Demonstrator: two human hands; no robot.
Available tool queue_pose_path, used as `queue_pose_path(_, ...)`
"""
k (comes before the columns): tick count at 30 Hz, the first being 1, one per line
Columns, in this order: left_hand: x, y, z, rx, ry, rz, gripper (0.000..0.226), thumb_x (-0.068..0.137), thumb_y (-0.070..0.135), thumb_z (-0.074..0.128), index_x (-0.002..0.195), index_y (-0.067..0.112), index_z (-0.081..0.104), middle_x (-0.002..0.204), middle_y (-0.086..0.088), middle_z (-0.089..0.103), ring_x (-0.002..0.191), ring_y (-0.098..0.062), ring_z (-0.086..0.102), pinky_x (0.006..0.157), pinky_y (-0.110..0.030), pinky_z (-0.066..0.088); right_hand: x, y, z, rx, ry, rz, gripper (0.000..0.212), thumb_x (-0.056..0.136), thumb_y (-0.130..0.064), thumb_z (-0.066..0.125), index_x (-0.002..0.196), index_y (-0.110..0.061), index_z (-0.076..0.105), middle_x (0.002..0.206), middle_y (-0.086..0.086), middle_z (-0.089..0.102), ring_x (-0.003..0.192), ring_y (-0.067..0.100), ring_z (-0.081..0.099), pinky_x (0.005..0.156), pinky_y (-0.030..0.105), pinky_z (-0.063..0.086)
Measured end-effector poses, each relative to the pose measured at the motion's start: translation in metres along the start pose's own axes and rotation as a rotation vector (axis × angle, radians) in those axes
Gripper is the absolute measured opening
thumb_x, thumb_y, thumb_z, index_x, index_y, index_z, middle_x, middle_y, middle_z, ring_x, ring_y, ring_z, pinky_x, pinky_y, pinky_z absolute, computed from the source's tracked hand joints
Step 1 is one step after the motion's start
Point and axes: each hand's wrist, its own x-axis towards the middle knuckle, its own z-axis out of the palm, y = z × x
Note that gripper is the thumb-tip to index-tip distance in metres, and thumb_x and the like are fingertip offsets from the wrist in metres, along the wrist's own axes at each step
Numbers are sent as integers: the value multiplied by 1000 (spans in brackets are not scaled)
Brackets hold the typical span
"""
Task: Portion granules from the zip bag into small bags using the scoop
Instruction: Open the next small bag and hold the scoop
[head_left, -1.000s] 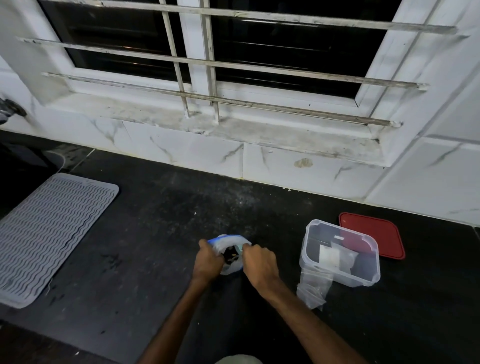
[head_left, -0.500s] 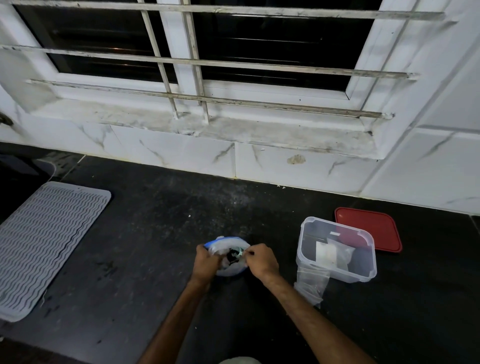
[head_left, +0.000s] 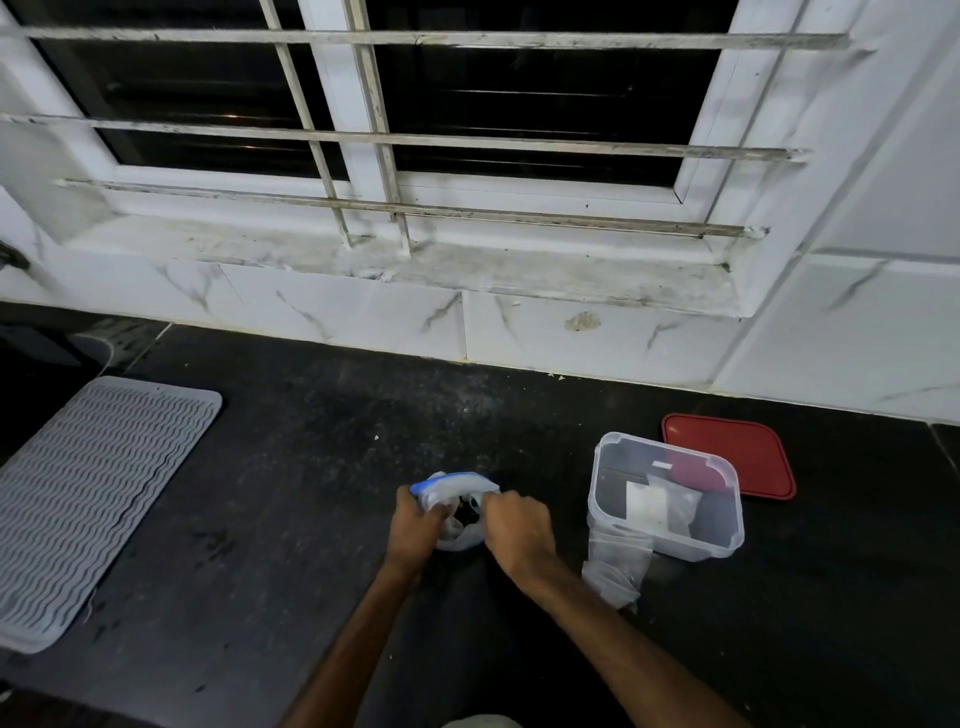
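A clear zip bag (head_left: 457, 487) with a blue zip strip stands on the black counter (head_left: 291, 499), its mouth pulled open, dark granules showing inside. My left hand (head_left: 415, 525) grips the bag's left edge and my right hand (head_left: 517, 525) grips its right edge. A small empty clear bag (head_left: 615, 564) lies just right of my right forearm, against a clear plastic container (head_left: 602, 499). Inside the container lie more small bags with a white patch (head_left: 647, 504). No scoop is visible.
A red lid (head_left: 737, 452) lies flat behind the container at the right. A grey ribbed mat (head_left: 88, 493) covers the counter's left side. White marble tiles and a barred window sill (head_left: 415, 265) bound the counter at the back.
Both hands stay on the zip bag's mouth; they have drawn its edges a little apart, then closer over the opening. The view shifted slightly downward.
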Motion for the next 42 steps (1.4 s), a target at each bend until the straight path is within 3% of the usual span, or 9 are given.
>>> queue_pose_path(4, -2, 2, 1, -7, -10, 17, 34, 90, 4, 60, 121, 9, 47, 113, -12, 62, 99, -23, 65, 82, -39, 57, 5, -1, 11, 99, -62, 59, 16, 95, -22, 56, 106, -16, 66, 102, 3, 69, 91, 18, 66, 78, 31, 52)
queue_pose_path(10, -5, -5, 1, -56, -12, 56, 36, 90, -4, 55, 125, 5, 48, 117, -13, 63, 100, -20, 65, 77, -31, 58, 14, 17, 11, 988, -235, 472, 15, 88, -15, 65, 88, -4, 76, 63, 4, 60, 47, 10, 49, 43, 21, 39)
queue_pose_path(16, -6, -5, -2, -72, 84, 11, 30, 90, -3, 56, 115, 7, 45, 115, -20, 61, 96, -27, 64, 81, -45, 57, -2, 24, 4, 961, -197, 392, 18, 87, -20, 65, 76, -10, 75, 59, 3, 63, 53, 14, 53, 50, 25, 41)
queue_pose_path(22, -21, -3, -9, -12, 33, 87, 44, 90, -6, 56, 124, 10, 35, 114, -11, 55, 87, -12, 60, 59, -18, 52, -31, 30, -28, 1117, -291, 298, 14, 93, -22, 61, 90, -16, 73, 65, 0, 62, 46, 5, 43, 43, 17, 32)
queue_pose_path(27, -55, 3, -14, 111, 288, 463, 67, 87, 17, 71, 143, 13, 34, 142, 6, 39, 126, -6, 43, 100, -18, 38, -61, 52, -57, 1218, -284, 279, 17, 95, -22, 60, 97, -15, 74, 64, -2, 62, 49, 5, 43, 46, 19, 28)
queue_pose_path(29, -78, 7, -1, 137, 343, 649, 53, 86, 26, 67, 133, 16, 46, 134, 9, 50, 121, -1, 48, 100, -17, 39, -76, 72, -66, 1263, -222, 279, 17, 95, -20, 60, 99, -12, 74, 63, -1, 63, 49, 6, 44, 46, 19, 28)
queue_pose_path(32, -104, -4, 45, 257, -7, 566, 29, 86, 35, 67, 113, 31, 56, 110, 15, 62, 101, 3, 58, 84, -12, 45, -100, 115, -70, 1266, -111, 297, 14, 94, -19, 62, 96, -12, 75, 63, 1, 65, 51, 5, 49, 48, 17, 36)
queue_pose_path(35, -108, -36, 90, 399, -339, 382, 47, 73, 48, 78, 111, 42, 51, 109, 16, 59, 95, 3, 61, 80, -8, 46, -118, 153, -67, 1182, -40, 333, 13, 93, -19, 64, 92, -14, 76, 64, 2, 67, 51, 5, 52, 50, 17, 40)
queue_pose_path(42, -107, -57, 130, 541, -374, 323, 56, 67, 43, 78, 115, 28, 55, 113, 9, 53, 101, -9, 58, 89, -25, 50, -133, 181, -49, 934, -13, 245, 14, 94, -17, 62, 91, -16, 76, 63, 2, 69, 45, 0, 52, 50, 16, 42)
